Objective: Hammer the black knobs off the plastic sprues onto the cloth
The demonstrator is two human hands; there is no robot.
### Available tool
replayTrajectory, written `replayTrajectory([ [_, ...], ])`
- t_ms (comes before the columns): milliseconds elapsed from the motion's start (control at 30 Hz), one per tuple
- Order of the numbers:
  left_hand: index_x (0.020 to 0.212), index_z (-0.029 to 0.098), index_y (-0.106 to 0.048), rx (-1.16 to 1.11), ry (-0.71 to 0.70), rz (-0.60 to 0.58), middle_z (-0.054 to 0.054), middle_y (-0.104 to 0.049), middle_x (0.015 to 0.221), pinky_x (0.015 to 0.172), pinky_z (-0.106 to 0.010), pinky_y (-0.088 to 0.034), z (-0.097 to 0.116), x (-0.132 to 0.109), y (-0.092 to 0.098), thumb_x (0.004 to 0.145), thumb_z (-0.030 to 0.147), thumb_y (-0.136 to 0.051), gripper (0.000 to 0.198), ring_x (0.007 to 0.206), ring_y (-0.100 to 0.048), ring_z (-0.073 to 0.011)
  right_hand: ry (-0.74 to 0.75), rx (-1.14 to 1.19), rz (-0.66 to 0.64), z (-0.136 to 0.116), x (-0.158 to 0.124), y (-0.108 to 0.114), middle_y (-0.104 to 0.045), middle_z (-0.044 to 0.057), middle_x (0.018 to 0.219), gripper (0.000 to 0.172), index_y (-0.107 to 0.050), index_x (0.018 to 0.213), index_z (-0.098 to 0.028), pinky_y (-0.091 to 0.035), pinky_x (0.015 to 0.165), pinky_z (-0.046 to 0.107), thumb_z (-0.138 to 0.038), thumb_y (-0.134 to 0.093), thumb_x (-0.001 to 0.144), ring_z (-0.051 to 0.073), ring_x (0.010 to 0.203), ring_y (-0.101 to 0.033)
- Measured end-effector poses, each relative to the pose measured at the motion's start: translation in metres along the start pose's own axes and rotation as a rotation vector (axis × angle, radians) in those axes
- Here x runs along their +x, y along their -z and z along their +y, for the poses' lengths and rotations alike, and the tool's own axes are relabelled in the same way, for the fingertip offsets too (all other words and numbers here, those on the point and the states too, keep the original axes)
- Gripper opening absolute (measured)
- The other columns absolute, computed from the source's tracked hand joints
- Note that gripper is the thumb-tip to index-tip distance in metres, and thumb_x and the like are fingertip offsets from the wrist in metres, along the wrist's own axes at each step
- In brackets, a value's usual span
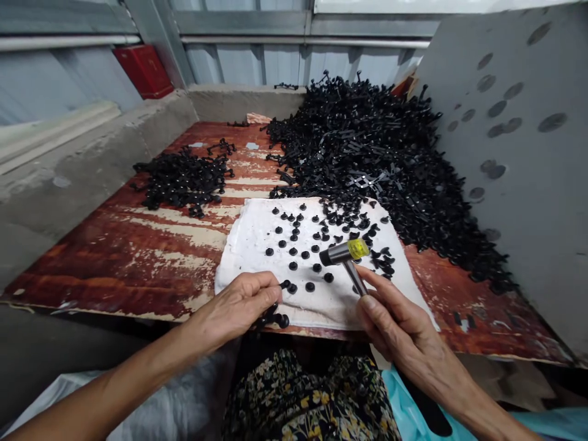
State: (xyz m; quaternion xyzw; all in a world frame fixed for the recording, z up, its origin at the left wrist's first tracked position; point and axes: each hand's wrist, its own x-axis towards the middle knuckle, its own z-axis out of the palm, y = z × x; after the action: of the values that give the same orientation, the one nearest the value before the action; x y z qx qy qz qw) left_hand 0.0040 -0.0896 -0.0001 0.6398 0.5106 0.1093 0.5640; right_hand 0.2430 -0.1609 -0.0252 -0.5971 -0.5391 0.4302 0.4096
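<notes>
Over the front left part of a white cloth [257, 275], my left hand [255, 300] is closed on a black jointed plastic part [273, 317] with knobbed ends. One end of it is beside a small black round-based piece [292, 288] on the cloth. My right hand [399, 318] grips a small mallet [342, 252] by its metal shank, its black handle end hanging below. The mallet head, with one yellow face and one black face, is held above the cloth. Several more small black pieces [305, 255] stand on the cloth with their stems up.
A large heap of black jointed parts [349, 135] covers the back right, against a grey panel [514, 153]. A smaller pile [184, 180] lies at left on the worn red-brown tabletop [124, 251]. A low concrete ledge [92, 165] bounds the left side, with a red box [144, 70] behind.
</notes>
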Motion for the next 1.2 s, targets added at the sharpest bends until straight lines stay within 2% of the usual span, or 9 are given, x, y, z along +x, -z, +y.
replayTrajectory([
  [167, 0.07, 0.018, -0.05, 0.001, -0.026, -0.002, 0.006, -0.038, 0.06, 0.052, -0.022, -0.023, -0.005, 0.005, 0.0, 0.083, 0.05, -0.044, 0.035, 0.056, -0.032, -0.0093, -0.041, 0.019, -0.023, 0.009, -0.003, 0.002, -0.034, -0.007, 0.053, 0.052, -0.053, 0.137, -0.022, -0.03, 0.035, 0.02, -0.049, -0.049, 0.093, 0.011, 0.043, -0.031],
  [333, 0.069, 0.018, -0.052, 0.017, -0.005, 0.008, 0.005, -0.04, 0.059, 0.053, -0.023, -0.024, -0.009, 0.01, -0.002, 0.081, 0.045, -0.047, 0.03, 0.058, -0.036, -0.0106, -0.08, 0.018, -0.025, 0.014, -0.008, 0.002, -0.04, -0.005, 0.057, 0.054, -0.053, 0.137, -0.021, -0.028, 0.037, 0.022, -0.05, -0.048, 0.092, 0.011, 0.044, -0.031],
  [567, 0.066, 0.018, -0.053, 0.012, 0.014, 0.021, 0.005, -0.04, 0.058, 0.054, -0.024, -0.025, -0.003, 0.013, -0.001, 0.077, 0.047, -0.048, 0.031, 0.057, -0.035, -0.0111, -0.085, 0.01, -0.057, 0.014, -0.006, 0.003, -0.056, 0.001, 0.077, 0.053, -0.05, 0.139, -0.022, -0.025, 0.037, 0.022, -0.048, -0.044, 0.094, 0.01, 0.046, -0.032],
  [800, 0.067, 0.018, -0.055, -0.01, 0.031, 0.022, 0.006, -0.039, 0.055, 0.051, -0.024, -0.022, 0.0, 0.01, -0.002, 0.076, 0.048, -0.049, 0.032, 0.053, -0.031, -0.0096, -0.072, 0.008, -0.062, 0.014, -0.005, 0.003, -0.042, -0.005, 0.057, 0.054, -0.05, 0.139, -0.021, -0.026, 0.035, 0.022, -0.049, -0.046, 0.093, 0.011, 0.043, -0.033],
  [1200, 0.068, 0.017, -0.054, 0.064, 0.019, 0.013, 0.005, -0.04, 0.057, 0.053, -0.024, -0.024, 0.001, 0.014, 0.0, 0.077, 0.046, -0.048, 0.031, 0.055, -0.034, -0.0101, -0.089, -0.014, -0.056, 0.014, -0.006, 0.003, -0.044, -0.005, 0.06, 0.054, -0.049, 0.14, -0.019, -0.028, 0.037, 0.023, -0.048, -0.044, 0.095, 0.011, 0.045, -0.034],
])
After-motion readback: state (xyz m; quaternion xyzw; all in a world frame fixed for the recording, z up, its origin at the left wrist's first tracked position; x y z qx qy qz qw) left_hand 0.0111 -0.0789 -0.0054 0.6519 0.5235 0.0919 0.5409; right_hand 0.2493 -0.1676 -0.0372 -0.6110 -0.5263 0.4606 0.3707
